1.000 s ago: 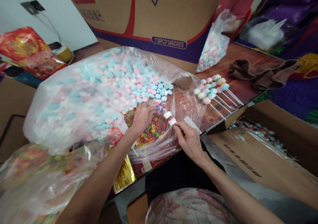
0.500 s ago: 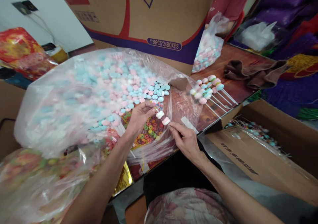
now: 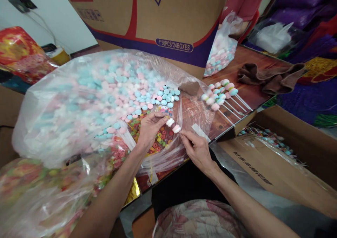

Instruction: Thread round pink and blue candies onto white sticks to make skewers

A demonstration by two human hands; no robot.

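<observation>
Between my hands is a candy stick with a white candy and a pink-and-white candy on it. My right hand pinches its lower right end. At the upper left end, the fingertips of my left hand are pressed together beside the white candy; what they hold is too small to tell. Under my left hand lie small coloured rings. Behind is a big clear bag of pink, blue and white candies, some spilling from its mouth. Several finished candy sticks lie to the right.
A large carton stands behind the bag. A small candy bag and a brown cloth are at the back right. An open box with more sticks sits at the lower right. A person in red is partly visible behind.
My left hand has shifted slightly, its fingertips now closer to the white candy. A dark piece now shows between the two candies. My right hand has barely moved.
</observation>
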